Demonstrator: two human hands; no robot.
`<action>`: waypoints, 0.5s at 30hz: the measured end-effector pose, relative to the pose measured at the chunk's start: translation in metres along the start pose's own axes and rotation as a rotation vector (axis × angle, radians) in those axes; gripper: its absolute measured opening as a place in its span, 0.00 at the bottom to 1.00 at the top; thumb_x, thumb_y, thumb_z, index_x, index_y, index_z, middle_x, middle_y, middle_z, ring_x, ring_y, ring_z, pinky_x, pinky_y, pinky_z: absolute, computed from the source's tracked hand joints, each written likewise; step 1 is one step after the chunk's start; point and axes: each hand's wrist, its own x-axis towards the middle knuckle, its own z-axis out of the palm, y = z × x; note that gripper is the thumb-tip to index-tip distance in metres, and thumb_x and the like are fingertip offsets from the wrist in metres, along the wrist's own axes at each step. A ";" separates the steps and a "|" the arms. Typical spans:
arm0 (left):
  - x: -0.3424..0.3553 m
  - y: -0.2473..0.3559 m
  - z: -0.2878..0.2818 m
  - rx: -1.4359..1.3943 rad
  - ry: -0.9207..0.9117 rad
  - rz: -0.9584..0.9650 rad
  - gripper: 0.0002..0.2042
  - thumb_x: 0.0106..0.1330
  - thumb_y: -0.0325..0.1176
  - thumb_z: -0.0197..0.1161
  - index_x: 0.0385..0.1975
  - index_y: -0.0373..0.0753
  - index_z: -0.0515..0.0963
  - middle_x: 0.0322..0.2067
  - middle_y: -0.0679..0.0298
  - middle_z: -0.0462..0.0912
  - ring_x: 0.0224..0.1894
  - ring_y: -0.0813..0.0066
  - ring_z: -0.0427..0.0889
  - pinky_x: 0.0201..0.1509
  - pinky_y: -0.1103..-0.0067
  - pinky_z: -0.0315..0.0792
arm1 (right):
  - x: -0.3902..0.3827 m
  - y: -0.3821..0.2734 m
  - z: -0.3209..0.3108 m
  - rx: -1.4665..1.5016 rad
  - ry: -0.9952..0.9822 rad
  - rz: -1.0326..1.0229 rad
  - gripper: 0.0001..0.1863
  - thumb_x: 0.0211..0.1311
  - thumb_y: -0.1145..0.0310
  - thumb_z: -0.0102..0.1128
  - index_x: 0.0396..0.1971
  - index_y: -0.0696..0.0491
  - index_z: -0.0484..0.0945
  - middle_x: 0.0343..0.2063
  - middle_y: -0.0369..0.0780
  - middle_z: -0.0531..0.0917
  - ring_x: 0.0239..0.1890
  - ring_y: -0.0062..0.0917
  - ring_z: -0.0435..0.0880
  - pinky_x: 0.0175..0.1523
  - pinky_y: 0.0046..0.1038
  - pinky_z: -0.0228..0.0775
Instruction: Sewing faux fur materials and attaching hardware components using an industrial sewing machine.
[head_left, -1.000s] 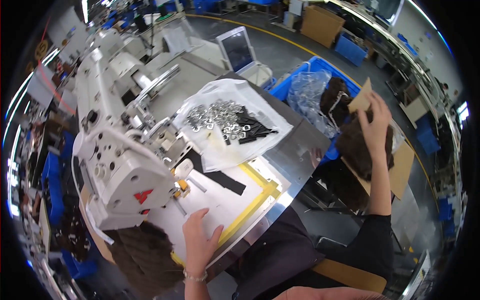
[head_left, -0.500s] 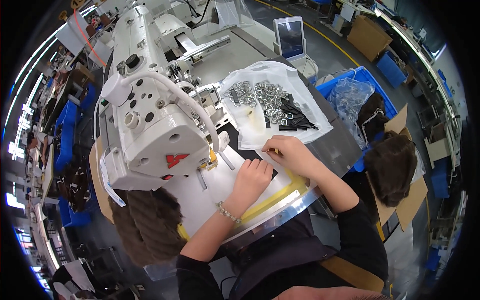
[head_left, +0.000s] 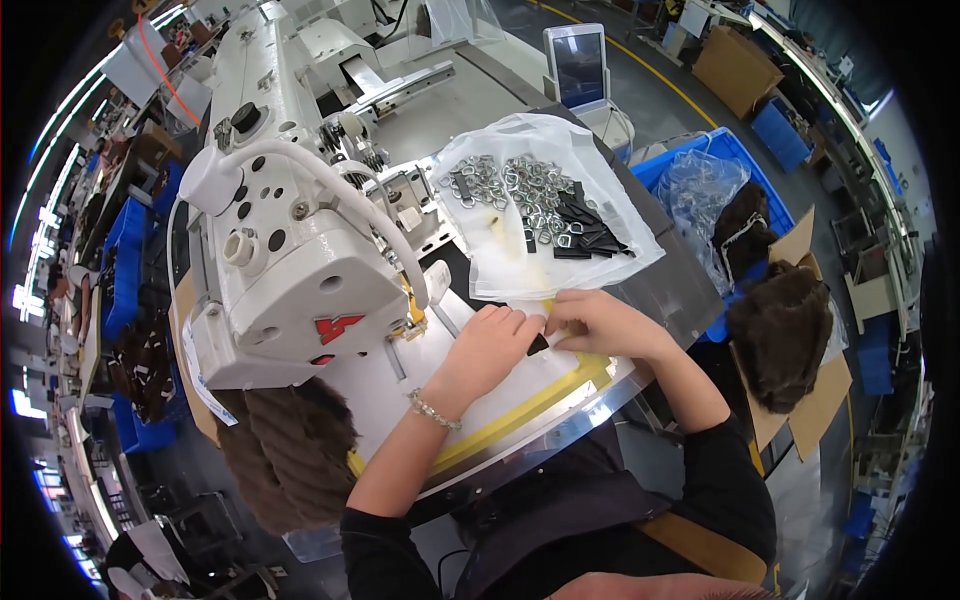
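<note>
My left hand (head_left: pixel 490 350) is closed over the white sewing table (head_left: pixel 490 400), a beaded bracelet round its wrist. From its fingertips pokes a short black strap piece (head_left: pixel 538 344). Close beside it, my right hand (head_left: pixel 605 325) has its fingers bent together at the strap's end; whatever they pinch is hidden. Just beyond both hands lies a white cloth bag (head_left: pixel 490 285), spread flat. On it are a heap of metal rings (head_left: pixel 525 185) and several black strap pieces (head_left: pixel 590 235). To the left stands a large white sewing machine (head_left: pixel 300 290).
Yellow tape (head_left: pixel 500 418) runs along the table's curved front edge. Brown furry material (head_left: pixel 285 450) hangs at the left, with more brown fur (head_left: pixel 780 340) in a cardboard box at the right. Behind that sits a blue crate (head_left: pixel 735 155). A small screen (head_left: pixel 578 65) stands at the back.
My right hand has come back from the bag's near edge, toward me, to meet the left hand. My left hand has shifted slightly left with the black strap piece.
</note>
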 end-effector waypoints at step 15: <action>-0.033 -0.004 -0.019 -0.635 0.241 -0.567 0.08 0.54 0.21 0.67 0.31 0.36 0.76 0.29 0.67 0.81 0.32 0.78 0.80 0.38 0.81 0.69 | 0.028 0.007 0.041 0.839 0.116 -0.006 0.18 0.54 0.86 0.61 0.45 0.57 0.80 0.43 0.39 0.82 0.41 0.19 0.83 0.47 0.20 0.78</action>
